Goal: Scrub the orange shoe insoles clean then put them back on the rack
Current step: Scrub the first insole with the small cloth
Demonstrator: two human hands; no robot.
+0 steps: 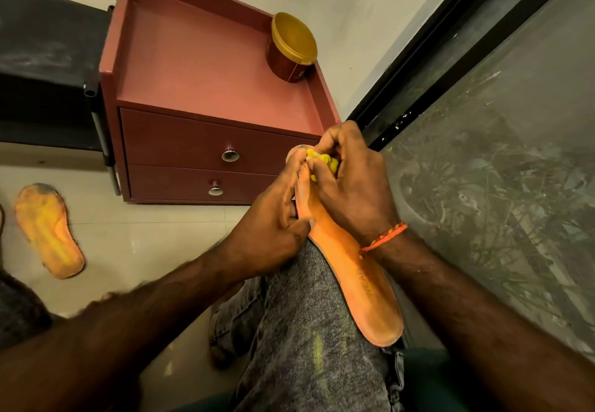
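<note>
Orange foam runs along the person's grey-trousered knee (306, 315): one insole (357, 279) lies lengthwise there, heel end toward the body, toe end lifted toward the drawers. The right hand (351, 186) is curled tight around a wad of yellow cloth (323, 162) and presses it onto the toe end of that insole. A braided orange thread (383, 239) circles the right wrist. The left hand (273, 218) clasps the insole from its left edge, fingers reaching up to the tip and thumb laid across the orange face near the middle.

A second insole (48, 231), grimy at the toe and streaked yellow down the centre, lies flat on the pale tiled floor (145, 244), well apart to the left. Ahead stands a reddish-brown cabinet (206, 141) with two drawers and round metal knobs; on its tray-like top surface, in the far right corner, sits a brown jar with a gold lid (291, 46). A dark shelf (45, 67) adjoins the cabinet's left side, and dusty dark glass (499, 154) fills the right.
</note>
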